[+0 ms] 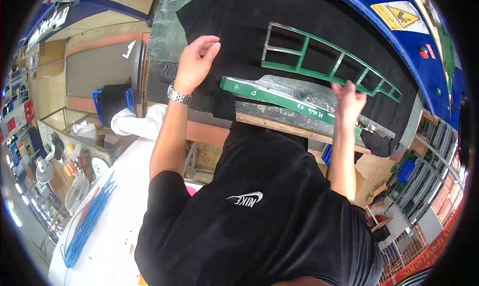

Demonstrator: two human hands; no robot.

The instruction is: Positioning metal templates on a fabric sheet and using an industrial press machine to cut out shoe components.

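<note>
My right hand point(349, 102) is closed on the near rail of a green metal cutting die point(341, 65), a long ladder-like frame with several openings. The die is over black sheet material point(234, 24), and I cannot tell whether it touches the sheet. My left hand point(197, 59), with a metal watch on its wrist, is raised over the sheet's left part. Its fingers are half curled, thumb and forefinger apart, with nothing visible between them. Nearer me, a green bar point(279, 100) with white handwritten marks lies along the worn metal table edge point(279, 114).
A blue machine point(366, 11) with a yellow warning sign point(399, 15) and a red button point(423, 52) borders the far right. On the left are a blue crate point(114, 100) with dark cloth and a white table point(117, 201) with blue strands point(90, 226). Green frames point(424, 179) stand on racks at right.
</note>
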